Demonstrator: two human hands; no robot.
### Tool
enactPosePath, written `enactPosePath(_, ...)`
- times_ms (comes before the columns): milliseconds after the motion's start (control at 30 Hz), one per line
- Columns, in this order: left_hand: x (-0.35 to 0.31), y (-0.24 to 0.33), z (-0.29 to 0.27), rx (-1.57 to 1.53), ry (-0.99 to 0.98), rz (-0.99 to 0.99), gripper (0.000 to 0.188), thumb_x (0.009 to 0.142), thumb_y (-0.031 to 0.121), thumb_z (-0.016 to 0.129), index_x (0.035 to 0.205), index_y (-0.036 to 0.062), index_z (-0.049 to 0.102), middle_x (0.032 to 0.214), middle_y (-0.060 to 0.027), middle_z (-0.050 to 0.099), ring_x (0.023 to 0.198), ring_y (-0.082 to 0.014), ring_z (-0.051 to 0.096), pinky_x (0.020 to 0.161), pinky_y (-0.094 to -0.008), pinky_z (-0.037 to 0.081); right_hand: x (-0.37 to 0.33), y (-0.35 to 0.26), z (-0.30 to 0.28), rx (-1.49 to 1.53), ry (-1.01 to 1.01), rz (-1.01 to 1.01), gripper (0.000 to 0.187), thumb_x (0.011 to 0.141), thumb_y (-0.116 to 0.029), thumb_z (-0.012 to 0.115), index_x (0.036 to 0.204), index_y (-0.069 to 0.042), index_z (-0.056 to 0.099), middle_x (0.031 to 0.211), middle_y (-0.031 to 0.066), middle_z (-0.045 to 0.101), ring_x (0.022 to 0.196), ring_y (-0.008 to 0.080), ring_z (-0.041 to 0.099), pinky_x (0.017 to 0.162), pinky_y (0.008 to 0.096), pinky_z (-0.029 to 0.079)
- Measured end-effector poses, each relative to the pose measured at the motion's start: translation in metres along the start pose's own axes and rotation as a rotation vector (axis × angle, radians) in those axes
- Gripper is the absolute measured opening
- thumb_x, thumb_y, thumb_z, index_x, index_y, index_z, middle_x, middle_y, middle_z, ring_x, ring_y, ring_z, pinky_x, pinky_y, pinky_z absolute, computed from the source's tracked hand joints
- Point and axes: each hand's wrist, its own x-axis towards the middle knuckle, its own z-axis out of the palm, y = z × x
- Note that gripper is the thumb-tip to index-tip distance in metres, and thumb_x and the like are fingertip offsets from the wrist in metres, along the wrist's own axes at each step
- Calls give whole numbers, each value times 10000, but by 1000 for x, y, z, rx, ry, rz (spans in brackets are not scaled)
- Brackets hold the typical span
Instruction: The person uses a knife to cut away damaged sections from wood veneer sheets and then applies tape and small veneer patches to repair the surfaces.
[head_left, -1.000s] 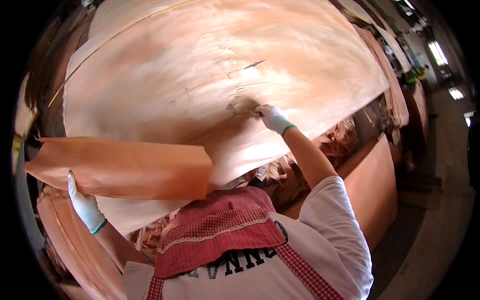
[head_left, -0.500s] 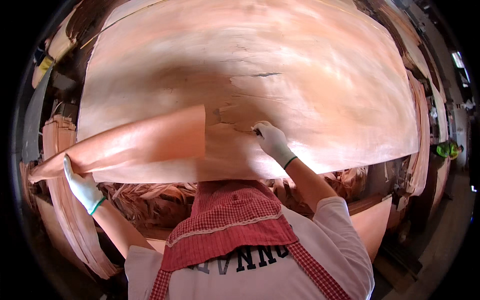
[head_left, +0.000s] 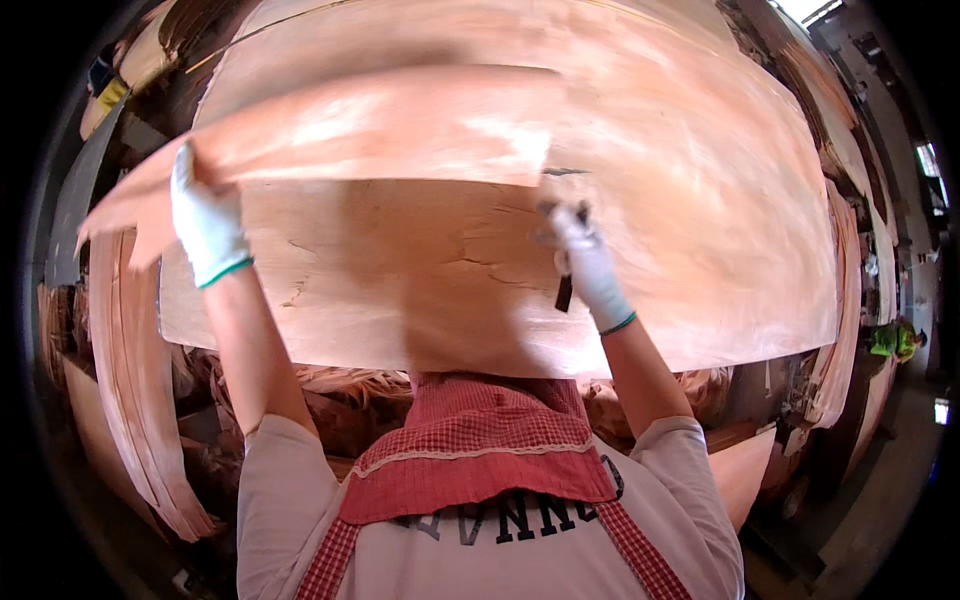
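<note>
A large pale wood veneer sheet [head_left: 690,240] lies in front of me, with splits near its middle and a dark gap towards the far side. My white-gloved left hand [head_left: 210,225] grips the lower left edge of a narrower veneer strip [head_left: 390,125], which is raised and slightly curved above the sheet. Just below the strip's right end is my gloved right hand [head_left: 592,265], blurred by motion. It is closed on a small dark tool [head_left: 565,293], whose flat end sticks out below the palm; its kind is not clear.
Bundled veneer strips [head_left: 135,380] hang at the left, and more veneer [head_left: 845,290] stands at the right edge. Crumpled veneer scraps [head_left: 350,400] lie below the sheet's near edge. A person in bright green [head_left: 895,341] is far off at the right.
My left hand has moved up and right, carrying the veneer strip farther over the sheet. My right hand has shifted right and slightly up, and the dark tool shows more in it.
</note>
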Motion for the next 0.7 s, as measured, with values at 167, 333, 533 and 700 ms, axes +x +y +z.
enactPosePath(167,-7,65,51,469,105,380,560,707,-103,616,1255,-17,547,1189,-219,610,1089,-352,593,970,-337,461,14,-93,16,186,188,-157,421,932,-417,587,1133,-48,560,733,-24,433,558,91,420,488,218,343)
enactPosePath(333,-29,78,83,-273,7,8,395,889,179,649,1254,50,573,1158,-29,628,1007,-123,580,848,-261,457,26,-114,-28,-107,296,-227,315,850,-321,703,1023,-61,659,915,-28,584,772,54,501,599,230,390)
enactPosePath(533,-122,55,127,-985,-27,-812,285,902,212,647,1133,50,612,1040,-2,599,901,-90,556,729,-279,498,52,-64,-126,-203,318,-42,132,854,-251,721,856,-148,639,641,-83,466,502,42,387,454,216,260)
enactPosePath(700,-201,34,144,-796,11,-1029,178,905,180,629,1048,73,624,957,-11,622,838,-123,601,737,-309,536,63,-6,-214,-247,262,96,225,876,-263,653,971,-61,619,663,-53,499,499,45,399,431,231,284)
